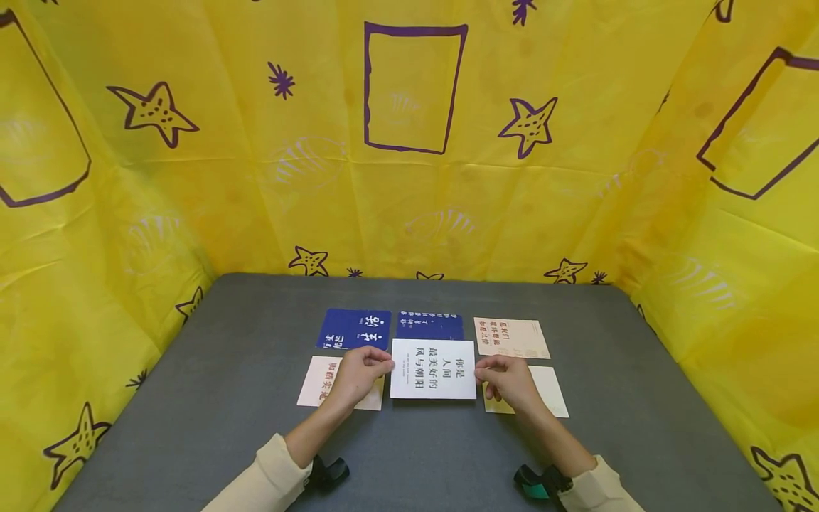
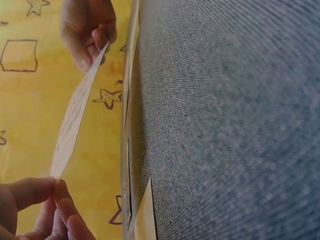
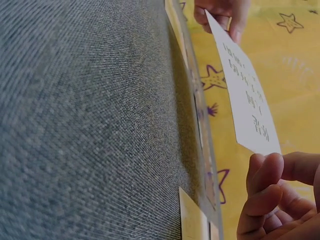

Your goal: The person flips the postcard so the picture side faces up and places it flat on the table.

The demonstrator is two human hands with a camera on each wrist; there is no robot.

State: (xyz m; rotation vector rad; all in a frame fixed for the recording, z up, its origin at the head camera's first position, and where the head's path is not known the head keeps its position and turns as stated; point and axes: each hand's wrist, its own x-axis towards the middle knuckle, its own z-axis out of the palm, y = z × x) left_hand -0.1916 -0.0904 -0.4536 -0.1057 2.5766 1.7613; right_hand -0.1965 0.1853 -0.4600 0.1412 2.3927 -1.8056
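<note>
A white card with dark printed characters is held up between both hands, above the table surface. My left hand pinches its left edge between thumb and fingers, and my right hand pinches the right edge. Both wrist views show the white card raised and tilted, apart from the table. Under my left hand lies a pale card with red characters. A cream card lies partly hidden beneath my right hand.
Behind the held card lie a blue card at left, another blue card in the middle, partly covered from view, and a peach card at right. They rest on a dark grey table, enclosed by yellow patterned cloth.
</note>
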